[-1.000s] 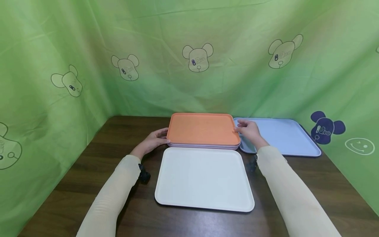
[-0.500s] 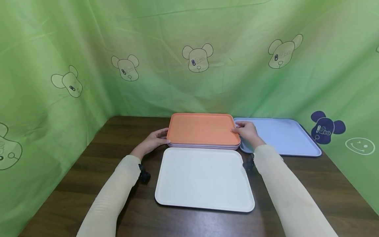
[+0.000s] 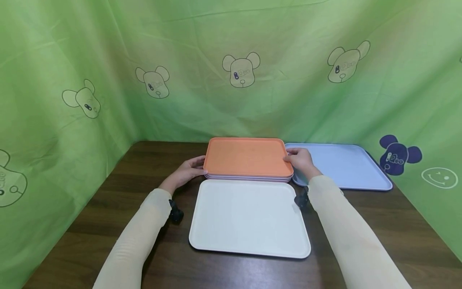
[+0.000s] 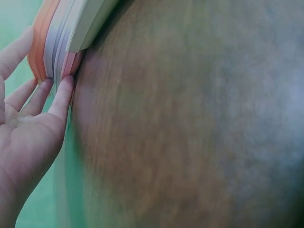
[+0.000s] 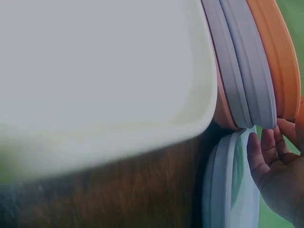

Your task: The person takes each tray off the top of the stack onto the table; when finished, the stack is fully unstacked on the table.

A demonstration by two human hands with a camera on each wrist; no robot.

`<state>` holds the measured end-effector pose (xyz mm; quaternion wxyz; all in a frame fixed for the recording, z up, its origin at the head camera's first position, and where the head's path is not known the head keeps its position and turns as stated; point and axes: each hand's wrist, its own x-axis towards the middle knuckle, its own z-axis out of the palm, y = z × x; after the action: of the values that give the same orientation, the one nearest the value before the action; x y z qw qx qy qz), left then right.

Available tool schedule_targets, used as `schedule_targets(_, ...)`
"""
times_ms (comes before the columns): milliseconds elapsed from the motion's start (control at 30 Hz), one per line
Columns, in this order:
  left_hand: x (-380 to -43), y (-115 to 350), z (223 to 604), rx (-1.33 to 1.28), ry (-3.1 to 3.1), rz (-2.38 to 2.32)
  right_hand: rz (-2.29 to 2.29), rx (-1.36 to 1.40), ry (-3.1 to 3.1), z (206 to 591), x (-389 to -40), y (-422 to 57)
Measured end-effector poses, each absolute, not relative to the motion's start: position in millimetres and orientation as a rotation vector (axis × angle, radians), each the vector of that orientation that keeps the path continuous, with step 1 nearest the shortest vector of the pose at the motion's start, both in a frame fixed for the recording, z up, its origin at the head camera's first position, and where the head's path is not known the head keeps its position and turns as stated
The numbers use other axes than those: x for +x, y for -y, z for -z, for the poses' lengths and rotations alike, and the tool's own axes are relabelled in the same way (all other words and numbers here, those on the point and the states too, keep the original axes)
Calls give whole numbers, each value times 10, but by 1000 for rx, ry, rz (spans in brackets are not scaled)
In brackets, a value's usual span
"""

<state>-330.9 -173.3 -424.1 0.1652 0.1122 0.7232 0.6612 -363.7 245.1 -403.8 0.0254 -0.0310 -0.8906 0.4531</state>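
An orange tray (image 3: pixel 249 156) tops a stack at the back middle of the table. Lavender trays (image 3: pixel 249 178) lie beneath it, and a pinkish tray edge (image 4: pixel 69 64) shows at the bottom in the left wrist view. My left hand (image 3: pixel 187 170) is at the stack's left end, fairly straight fingers touching the tray edges, thumb by the orange rim. At the right end, my right hand (image 3: pixel 302 160) pinches the orange tray's edge, thumb over the rim and fingertips just under it in the right wrist view (image 5: pixel 280 164).
A white tray (image 3: pixel 249 218) lies right in front of the stack. Pale blue trays (image 3: pixel 343 166) sit at the back right, partly behind my right hand. A green printed curtain (image 3: pixel 191 108) hangs behind the dark wooden table (image 3: pixel 108 224).
My right hand has shifted slightly left, bringing its thumb further over the orange tray's right rim. The left hand and the trays look unmoved.
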Motion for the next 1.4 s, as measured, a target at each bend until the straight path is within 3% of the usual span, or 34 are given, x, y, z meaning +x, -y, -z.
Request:
schedule_targets(500,-3323,1733,4265,314,-2102,-1849,-1470,-116,2636,4096,-3687,-2473)
schedule_targets(933,-3304,1719,4227,316,-2064,-1883,-1376,-161,2707,3891,-3622,-2531)
schedule_targets(1400,-3324,1738,4243,307,-2127,-1840,-1575,-218,2747,3838,-3590,-2709)
